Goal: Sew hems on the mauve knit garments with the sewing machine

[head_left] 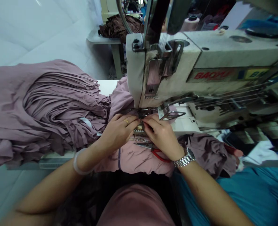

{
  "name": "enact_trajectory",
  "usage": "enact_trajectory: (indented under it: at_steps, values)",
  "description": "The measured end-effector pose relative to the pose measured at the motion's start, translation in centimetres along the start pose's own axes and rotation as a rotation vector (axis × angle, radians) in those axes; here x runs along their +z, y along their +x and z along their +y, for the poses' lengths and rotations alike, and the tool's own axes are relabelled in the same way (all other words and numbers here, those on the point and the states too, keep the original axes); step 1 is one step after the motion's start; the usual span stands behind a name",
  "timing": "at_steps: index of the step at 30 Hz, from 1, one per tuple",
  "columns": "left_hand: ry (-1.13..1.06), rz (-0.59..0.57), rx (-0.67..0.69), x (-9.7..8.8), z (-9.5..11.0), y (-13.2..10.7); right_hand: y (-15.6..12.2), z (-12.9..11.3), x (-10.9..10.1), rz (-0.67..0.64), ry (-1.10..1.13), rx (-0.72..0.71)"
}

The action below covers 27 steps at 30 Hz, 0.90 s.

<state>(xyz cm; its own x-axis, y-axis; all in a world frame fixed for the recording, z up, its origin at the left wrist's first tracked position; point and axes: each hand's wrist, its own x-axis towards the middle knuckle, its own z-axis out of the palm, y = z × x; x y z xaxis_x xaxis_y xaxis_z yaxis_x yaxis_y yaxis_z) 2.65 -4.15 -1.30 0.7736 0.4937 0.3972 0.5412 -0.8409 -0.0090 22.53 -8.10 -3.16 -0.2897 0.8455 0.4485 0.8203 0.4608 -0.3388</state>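
My left hand (pixel 121 130), with a ring on one finger, is closed at the presser foot (pixel 142 112) of a sewing machine (pixel 164 72). Facing it, my right hand (pixel 161 133) pinches close to the same spot, the fingertips of both hands nearly meeting. Mauve fabric (pixel 122 97) runs from behind the left hand to the needle area; its edge between my fingers is mostly hidden. Just below the right hand lie red-handled scissors (pixel 161 155), partly covered by it. Pink cloth (pixel 134 160) spreads along the machine's front edge beneath both hands.
A thick pile of mauve fabric pieces (pixel 59 100) lies left of the machine. Dark mauve cloth (pixel 207 153) and teal fabric (pixel 254 191) are at right. Behind stand a table (pixel 103 39) with brown fabric (pixel 122 26) and a thread cone (pixel 190 23).
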Motion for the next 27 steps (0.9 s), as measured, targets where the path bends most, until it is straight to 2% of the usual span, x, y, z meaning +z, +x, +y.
enact_trajectory:
  at_steps: [8, 16, 21, 27]
  values:
    - [0.0, -0.015, -0.005, 0.2, -0.1, -0.4, 0.8, -0.1, 0.0, 0.012, -0.186, -0.06]
    - [0.051, -0.013, -0.069, 0.5, 0.7, -0.4, 0.5, 0.1, 0.1, 0.069, -0.156, -0.065]
    - [0.097, -0.007, -0.08, 0.4, 1.6, -0.1, -0.4, -0.4, -0.7, 0.004, -0.2, -0.112]
    - [0.081, -0.009, -0.049, 0.3, 1.5, 0.0, -0.7, -1.1, -0.7, -0.047, -0.315, -0.155]
